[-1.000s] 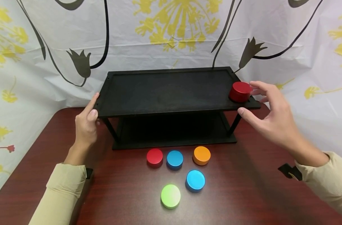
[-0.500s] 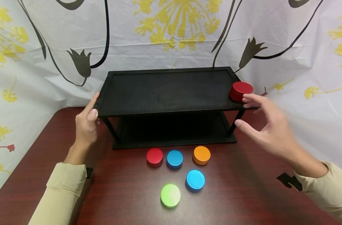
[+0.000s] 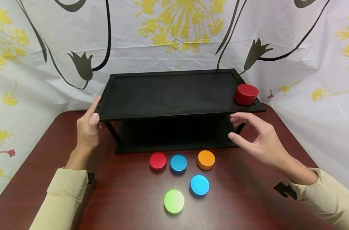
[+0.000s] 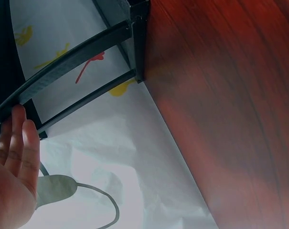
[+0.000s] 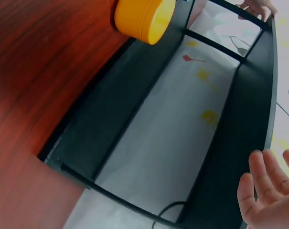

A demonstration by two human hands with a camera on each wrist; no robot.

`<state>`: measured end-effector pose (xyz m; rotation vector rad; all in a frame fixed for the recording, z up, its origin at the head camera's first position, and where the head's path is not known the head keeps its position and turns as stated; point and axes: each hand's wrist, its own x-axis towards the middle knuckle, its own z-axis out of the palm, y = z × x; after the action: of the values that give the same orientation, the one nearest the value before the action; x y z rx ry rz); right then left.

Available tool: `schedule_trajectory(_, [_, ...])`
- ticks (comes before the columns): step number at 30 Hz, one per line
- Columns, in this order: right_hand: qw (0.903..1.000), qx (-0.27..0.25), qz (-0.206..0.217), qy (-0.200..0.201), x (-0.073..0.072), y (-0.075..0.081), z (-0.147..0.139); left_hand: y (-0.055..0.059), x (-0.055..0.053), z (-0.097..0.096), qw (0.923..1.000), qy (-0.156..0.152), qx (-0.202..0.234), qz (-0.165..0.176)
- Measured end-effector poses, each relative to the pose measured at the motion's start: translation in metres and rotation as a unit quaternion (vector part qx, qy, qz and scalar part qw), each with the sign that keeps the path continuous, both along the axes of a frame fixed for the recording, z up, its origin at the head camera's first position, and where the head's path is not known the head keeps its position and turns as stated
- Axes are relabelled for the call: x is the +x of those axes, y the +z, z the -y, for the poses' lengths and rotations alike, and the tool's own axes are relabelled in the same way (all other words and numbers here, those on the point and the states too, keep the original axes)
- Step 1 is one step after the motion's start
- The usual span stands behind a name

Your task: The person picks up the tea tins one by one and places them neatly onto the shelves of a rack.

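Observation:
A black two-tier shelf (image 3: 168, 92) stands on the table. My left hand (image 3: 88, 131) grips the left edge of its upper tier, thumb at the front corner, index finger along the side. In the left wrist view, that hand's fingers (image 4: 30, 148) reach up to the tier's underside. My right hand (image 3: 256, 137) is in front of the shelf's right end, fingers relaxed and apart from the thumb, holding nothing. A red round block (image 3: 246, 94) sits on the upper tier's right front corner. The orange round block (image 3: 206, 159) is the closest table block to my right hand.
On the dark red wooden table (image 3: 119, 198) before the shelf lie another red block (image 3: 158, 162), a darker blue one (image 3: 178, 164), a light blue one (image 3: 199, 185) and a green one (image 3: 174, 201). A white patterned sheet (image 3: 174, 38) hangs behind.
My right hand has moved away from the red block on the upper tier, down and to the left, to in front of the shelf. The left hand has stayed put.

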<state>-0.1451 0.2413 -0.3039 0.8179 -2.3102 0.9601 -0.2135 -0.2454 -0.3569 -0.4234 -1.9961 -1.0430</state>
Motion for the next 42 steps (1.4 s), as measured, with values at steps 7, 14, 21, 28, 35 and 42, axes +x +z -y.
schedule_trajectory(7, [0.9983,0.006,0.056,0.016,0.006,-0.010,0.006,0.000,0.001,-0.001,1.0000,-0.006,0.002,-0.003])
schedule_trajectory(14, [0.9931,0.007,0.112,0.031,0.007,-0.021,0.012,0.000,0.001,-0.001,0.9999,-0.007,0.004,-0.006])
schedule_trajectory(21, [0.9901,0.027,0.132,0.039,0.005,-0.033,0.015,0.001,0.001,0.000,0.9999,-0.006,0.007,-0.006])
schedule_trajectory(28, [0.9890,0.052,0.131,0.046,0.000,-0.043,0.014,0.002,0.001,0.000,0.9999,-0.010,0.008,-0.001])
schedule_trajectory(35, [0.9855,0.057,0.148,0.061,-0.002,-0.051,0.014,0.000,0.000,0.000,0.9998,-0.013,0.012,0.000])
schedule_trajectory(42, [0.9804,0.074,0.162,0.085,-0.003,-0.059,0.014,-0.001,0.000,-0.001,0.9998,-0.015,0.014,-0.001])
